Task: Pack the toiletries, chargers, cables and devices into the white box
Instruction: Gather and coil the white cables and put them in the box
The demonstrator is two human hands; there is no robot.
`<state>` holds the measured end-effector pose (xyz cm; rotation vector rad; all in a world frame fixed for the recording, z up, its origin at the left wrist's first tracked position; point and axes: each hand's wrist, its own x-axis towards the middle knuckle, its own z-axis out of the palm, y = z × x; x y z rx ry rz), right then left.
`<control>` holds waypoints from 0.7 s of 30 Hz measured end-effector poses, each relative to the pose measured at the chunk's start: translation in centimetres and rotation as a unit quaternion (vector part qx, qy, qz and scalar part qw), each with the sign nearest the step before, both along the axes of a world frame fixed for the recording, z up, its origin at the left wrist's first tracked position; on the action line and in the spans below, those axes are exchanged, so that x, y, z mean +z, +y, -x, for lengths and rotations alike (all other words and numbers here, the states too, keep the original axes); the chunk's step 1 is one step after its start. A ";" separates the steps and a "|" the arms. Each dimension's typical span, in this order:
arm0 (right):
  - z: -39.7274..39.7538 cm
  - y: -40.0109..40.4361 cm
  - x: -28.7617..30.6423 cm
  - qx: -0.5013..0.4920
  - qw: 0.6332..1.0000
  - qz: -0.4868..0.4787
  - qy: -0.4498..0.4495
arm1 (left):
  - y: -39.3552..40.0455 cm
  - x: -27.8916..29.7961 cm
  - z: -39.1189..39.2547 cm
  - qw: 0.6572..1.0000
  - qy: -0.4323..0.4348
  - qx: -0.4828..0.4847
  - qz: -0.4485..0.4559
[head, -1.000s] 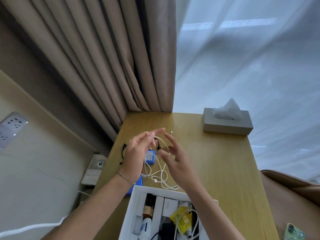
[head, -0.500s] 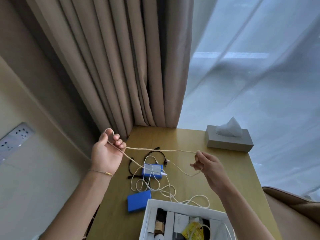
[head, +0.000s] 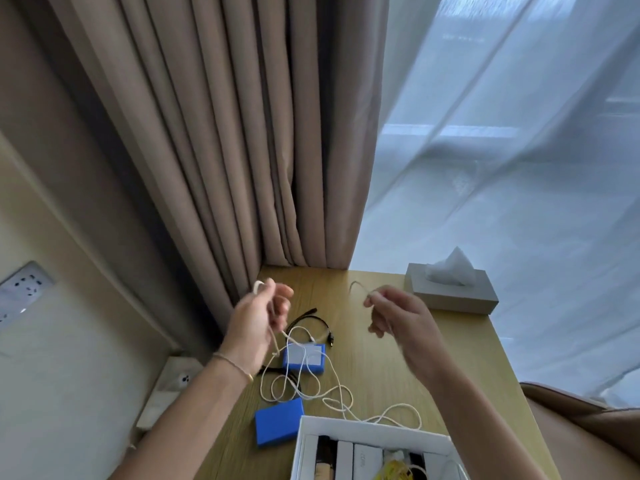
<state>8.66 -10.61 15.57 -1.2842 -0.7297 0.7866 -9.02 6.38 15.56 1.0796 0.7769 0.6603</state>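
White cable pinched in both raised hands, left, right, above wooden table

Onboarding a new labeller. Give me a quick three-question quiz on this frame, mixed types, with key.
1. True or false: both hands hold the white cable.
2. The tissue box sits at which side of the wooden table: A near the curtain, B on the window side, C in the white box?
3. How many blue blocks lie on the table?

Key: 1 true, left hand and right hand. 2 B. 3 two.
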 end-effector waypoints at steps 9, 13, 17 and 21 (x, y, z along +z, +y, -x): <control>5.6 3.1 0.8 0.046 0.988 0.119 -0.090 | -5.5 1.1 -3.0 0.989 0.087 -0.080 -0.085; 6.0 2.4 -0.2 0.053 0.982 0.160 -0.090 | -4.5 1.4 -3.7 0.996 0.014 0.016 0.082; 3.6 -1.0 -0.5 0.110 0.977 0.174 -0.051 | -2.6 1.7 -2.3 0.981 -0.087 -0.016 0.172; 0.2 -4.7 -0.7 0.102 0.983 0.150 -0.026 | -1.1 1.0 0.0 0.989 -0.062 -0.046 0.125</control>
